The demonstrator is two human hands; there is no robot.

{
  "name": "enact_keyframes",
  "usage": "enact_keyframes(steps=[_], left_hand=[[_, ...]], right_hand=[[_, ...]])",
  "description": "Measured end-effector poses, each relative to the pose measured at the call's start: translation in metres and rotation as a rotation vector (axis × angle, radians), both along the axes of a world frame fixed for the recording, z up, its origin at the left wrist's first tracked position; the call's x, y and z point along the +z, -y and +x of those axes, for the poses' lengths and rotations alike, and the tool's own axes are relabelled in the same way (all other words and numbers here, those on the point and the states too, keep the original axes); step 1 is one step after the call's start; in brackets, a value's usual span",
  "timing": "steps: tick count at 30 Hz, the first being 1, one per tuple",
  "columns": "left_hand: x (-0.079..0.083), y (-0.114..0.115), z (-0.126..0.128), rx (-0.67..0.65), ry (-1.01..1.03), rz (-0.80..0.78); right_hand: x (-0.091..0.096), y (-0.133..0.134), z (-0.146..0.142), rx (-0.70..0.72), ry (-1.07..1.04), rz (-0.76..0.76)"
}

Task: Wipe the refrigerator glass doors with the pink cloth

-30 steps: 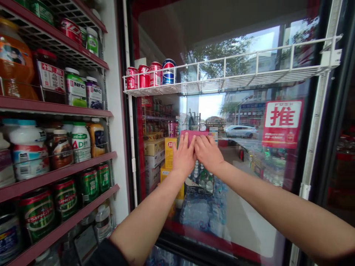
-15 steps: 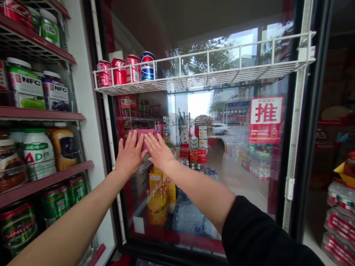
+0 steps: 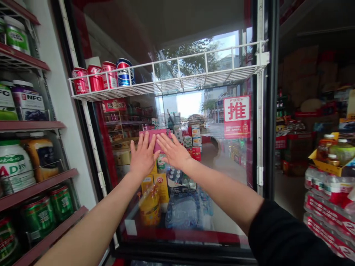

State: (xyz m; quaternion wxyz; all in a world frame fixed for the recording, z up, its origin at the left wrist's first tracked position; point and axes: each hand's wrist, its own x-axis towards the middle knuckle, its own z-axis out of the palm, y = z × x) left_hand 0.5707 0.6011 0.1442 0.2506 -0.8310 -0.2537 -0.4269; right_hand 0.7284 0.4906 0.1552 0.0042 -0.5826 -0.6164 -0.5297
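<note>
My left hand (image 3: 142, 159) and my right hand (image 3: 176, 152) lie flat, side by side, on a pink cloth (image 3: 161, 131). Both have outstretched fingers and press the cloth against the inner glass of a cooler door (image 3: 235, 177). The fingers and palms hide much of the cloth. Above the hands, a white wire rack (image 3: 177, 79) runs across the door. At its left end stand several cans, red ones (image 3: 95, 78) and one blue can (image 3: 125, 72). A red and white push sticker (image 3: 237, 116) is on the glass at the right.
Cooler shelves (image 3: 30, 125) with bottles and cans stand close on the left. To the right, beyond the black door frame (image 3: 270, 111), are stacked bottle packs (image 3: 327, 210) and a yellow box (image 3: 330, 168) of bottles. Goods and a street show in the glass.
Both hands and the pink cloth have moved right across the glass, away from the door's left edge. The view has turned right, showing more of the stacked packs.
</note>
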Motion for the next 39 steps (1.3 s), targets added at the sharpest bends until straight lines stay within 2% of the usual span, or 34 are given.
enact_keyframes(steps=[6,14,22,32,35,39], left_hand=[[0.002,0.048,0.047,-0.067,0.025,0.017],[0.014,0.112,0.108,-0.141,0.011,0.025],[0.032,0.17,0.161,-0.213,-0.035,0.051],[0.049,0.219,0.214,-0.351,-0.073,0.096],[0.046,0.227,0.226,-0.385,-0.07,0.104],[0.035,0.229,0.235,-0.415,-0.041,0.096]], right_hand=[[0.0,0.057,0.046,0.024,-0.056,0.021],[-0.002,0.119,0.109,0.019,-0.122,0.086],[-0.001,0.171,0.143,-0.07,-0.159,0.188],[0.007,0.228,0.173,-0.24,-0.193,0.234],[0.003,0.238,0.178,-0.271,-0.207,0.26],[-0.009,0.235,0.175,-0.29,-0.241,0.308]])
